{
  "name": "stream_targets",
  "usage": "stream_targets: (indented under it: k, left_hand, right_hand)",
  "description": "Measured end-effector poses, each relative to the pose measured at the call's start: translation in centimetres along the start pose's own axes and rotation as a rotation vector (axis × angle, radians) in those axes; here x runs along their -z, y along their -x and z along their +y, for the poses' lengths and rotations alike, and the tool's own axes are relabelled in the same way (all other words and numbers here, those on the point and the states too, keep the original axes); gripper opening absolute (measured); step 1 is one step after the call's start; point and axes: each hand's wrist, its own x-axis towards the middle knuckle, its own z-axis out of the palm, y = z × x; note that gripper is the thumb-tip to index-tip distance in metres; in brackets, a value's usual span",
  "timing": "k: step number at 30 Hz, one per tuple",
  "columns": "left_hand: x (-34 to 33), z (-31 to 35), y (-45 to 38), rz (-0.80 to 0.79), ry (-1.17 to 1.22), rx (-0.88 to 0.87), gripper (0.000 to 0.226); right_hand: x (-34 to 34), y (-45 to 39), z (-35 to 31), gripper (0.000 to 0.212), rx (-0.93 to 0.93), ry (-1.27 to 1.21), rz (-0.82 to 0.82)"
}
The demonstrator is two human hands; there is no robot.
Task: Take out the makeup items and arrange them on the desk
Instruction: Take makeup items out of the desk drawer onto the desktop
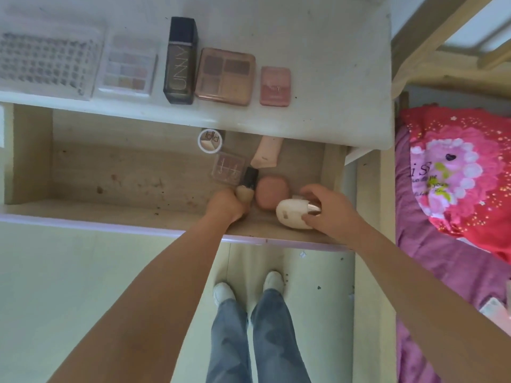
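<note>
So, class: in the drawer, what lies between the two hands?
In the head view, a round peach compact sits between the left hand and the right hand.

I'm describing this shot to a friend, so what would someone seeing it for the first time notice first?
Both hands are down in the open drawer: the left hand grips a black-capped bottle, the right hand holds a cream egg-shaped case. Above, a neat row on the desk stands out, with a tall dark bottle among palettes.
</note>
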Motion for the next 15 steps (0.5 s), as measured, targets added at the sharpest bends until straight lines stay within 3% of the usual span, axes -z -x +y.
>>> stream_targets:
  k: [5, 8, 12, 15]
  left_hand:
    - [2.6, 0.2, 3.6, 0.022, 0.077, -0.181, 0.038]
    - [5.3, 2.7, 6.5, 0.074, 0.133, -0.312, 0.040]
    - [7.7, 8.3, 7.5, 0.194, 0.201, -0.408, 0.041]
    - [8.5, 13.0, 6.5, 0.274, 0.262, -0.379, 0.038]
  right_hand:
    - [2.2, 2.4, -0.5, 0.046, -0.040, -0.330, 0.273]
    - [4.8, 2.9, -1.2, 0.037, 0.026, -0.495, 0.429]
    - [10.1, 1.0, -2.1, 0.030, 0.110, -0.439, 0.534]
    - [14.4, -1.1, -2.3, 0.028, 0.130, -0.320, 0.439]
